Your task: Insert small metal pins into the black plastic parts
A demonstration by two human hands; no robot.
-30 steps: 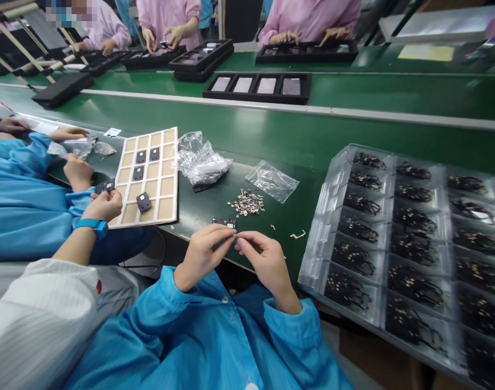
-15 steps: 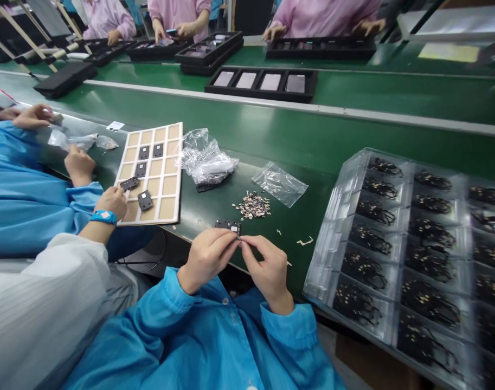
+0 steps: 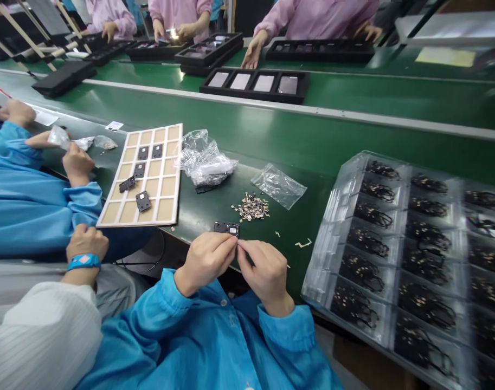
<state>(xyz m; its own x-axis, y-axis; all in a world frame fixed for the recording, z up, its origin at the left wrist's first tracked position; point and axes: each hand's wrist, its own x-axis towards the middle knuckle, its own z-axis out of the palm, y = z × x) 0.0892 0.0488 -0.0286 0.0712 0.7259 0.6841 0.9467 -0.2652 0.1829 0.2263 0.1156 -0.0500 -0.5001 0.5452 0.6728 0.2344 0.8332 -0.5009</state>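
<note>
My left hand [image 3: 209, 257] and my right hand [image 3: 265, 268] meet at the table's near edge, both closed in a pinch with the fingertips touching. Whatever lies between the fingertips is too small and covered to make out. Just beyond them on the green table lie small black rectangular modules [image 3: 226, 227], one with a white label. Behind these is a heap of tiny metallic and dark parts [image 3: 252, 208]. A clear zip bag [image 3: 278, 185] lies flat past the heap.
Left of me a white-framed divider board [image 3: 168, 213] carries several black modules. Crumpled clear plastic [image 3: 209, 160] sits beside it. On my right is a clear compartment tray [image 3: 326, 254] of black cables. Co-workers sit left and opposite; a black tray [image 3: 251, 93] stands across the table.
My hands stay pinched together, almost unmoved. The neighbour's hand with the blue wristband has drawn back from the divider board. Opposite, a pink-sleeved hand has reached toward the black tray, which has shifted slightly left.
</note>
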